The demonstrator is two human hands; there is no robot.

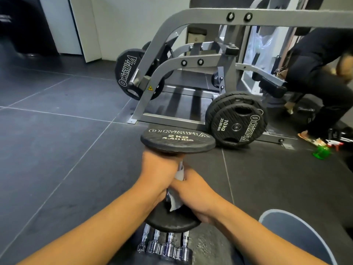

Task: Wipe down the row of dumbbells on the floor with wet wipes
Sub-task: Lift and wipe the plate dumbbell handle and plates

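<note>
- A dark grey tiled floor fills the left side, crossed by pale grout lines.
- A black round weight plate with white "Olympia" lettering hangs on the left end of a grey steel gym machine frame, which stands on the floor beyond the hands.
- The left hand is curled tightly round the upper part of the handle of a black-plated dumbbell marked "2 KG", just under its top plate.
- The dumbbell is held upright in the air in front of the person, its lower plate above the floor.
- Directly below it, four shiny chrome bar ends lie side by side on the floor; they look like dumbbell handles, though the lower plate hides the rest of them.
- A white wet wipe is wrapped round the dumbbell's handle, and its loose end touches the lower plate.
- The right hand grips the wipe against the handle, just below the left hand and touching it.
- Two black "10 kg" weight plates stand against the machine's base.
- A knee in grey-blue cloth shows at the lower right.
- A green translucent spray bottle with a red and white trigger lies on the dark rubber mat.
- Another person in black clothing bends over at the far right.
</note>
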